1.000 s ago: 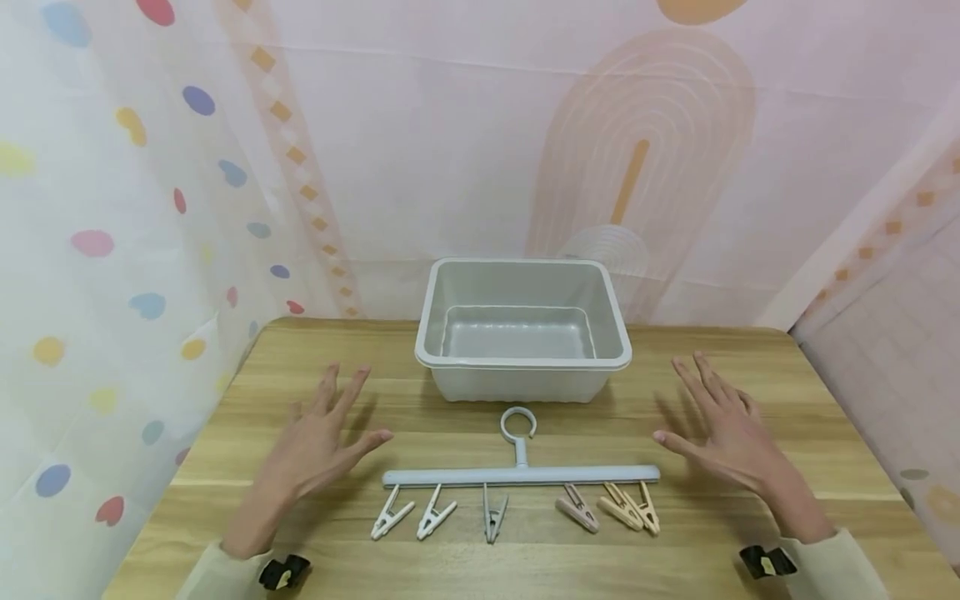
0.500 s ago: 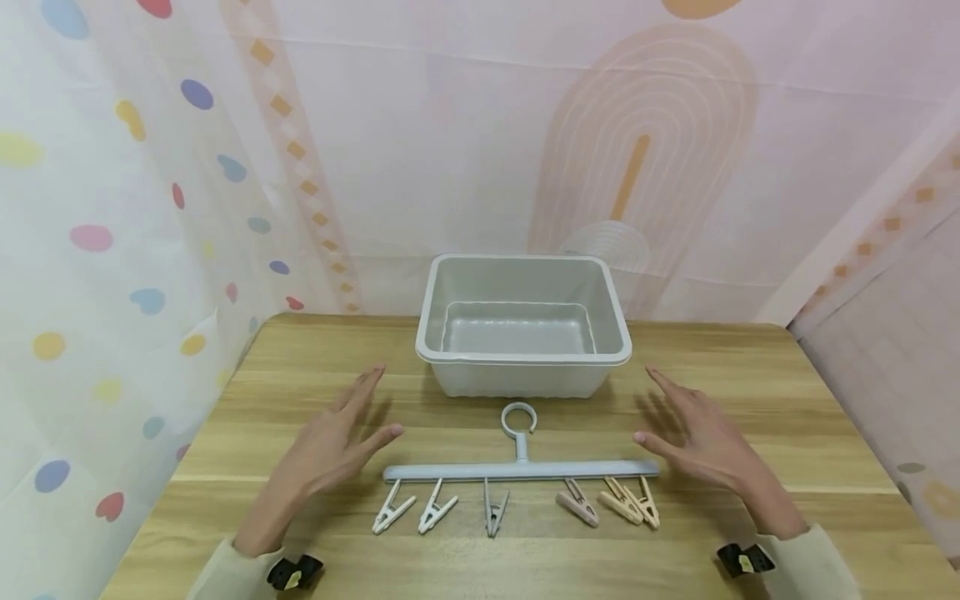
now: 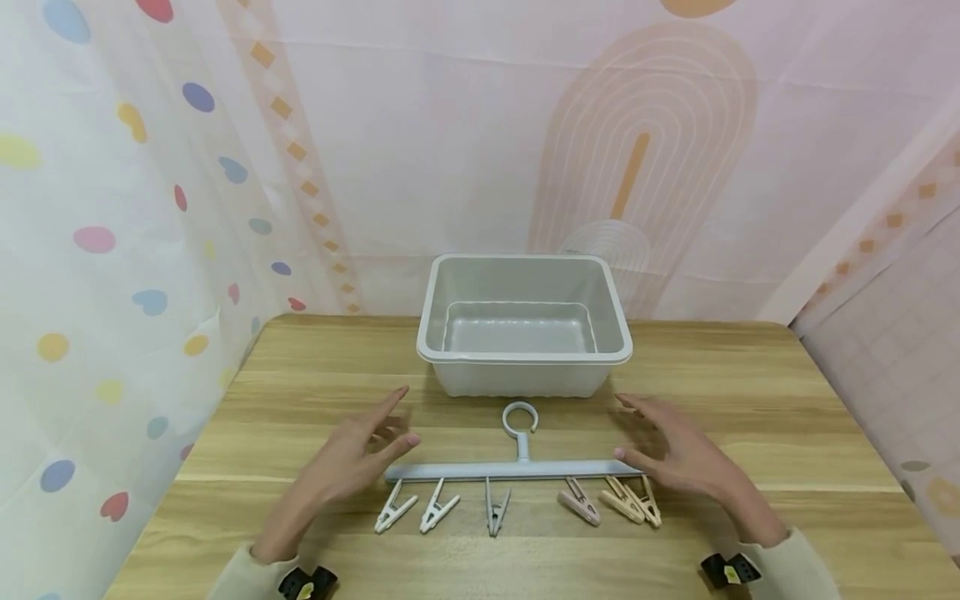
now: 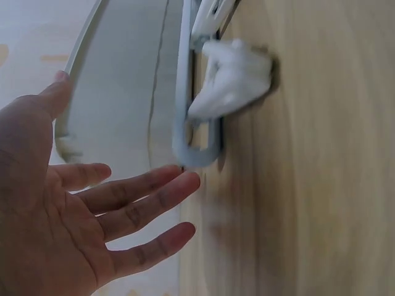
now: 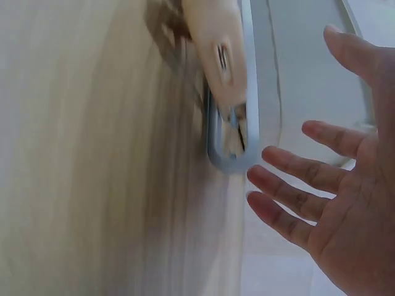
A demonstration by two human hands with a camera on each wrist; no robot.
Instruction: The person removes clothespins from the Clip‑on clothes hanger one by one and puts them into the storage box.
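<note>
A light grey-blue clip hanger [image 3: 517, 471] lies on the wooden table, its hook pointing away from me. Several clothespins hang along its bar: two white clothespins [image 3: 437, 508] on the left, a grey clothespin [image 3: 495, 508] near the middle, and a pinkish clothespin [image 3: 579, 503] with two beige clothespins [image 3: 622, 502] on the right. My left hand [image 3: 348, 458] hovers by the bar's left end, fingers spread and holding nothing. At the right end, my right hand [image 3: 678, 454] is likewise spread and holds nothing; its thumb overlaps the bar's end in the head view, and contact is unclear there.
Behind the hanger stands a grey plastic basin [image 3: 525, 379] with nothing inside. The wooden table [image 3: 480, 567] meets a patterned cloth [image 3: 420, 167] at its back and left side.
Both hands have moved inward, from out beside the hanger to the two ends of its bar. The hanger, clothespins and basin have stayed in place.
</note>
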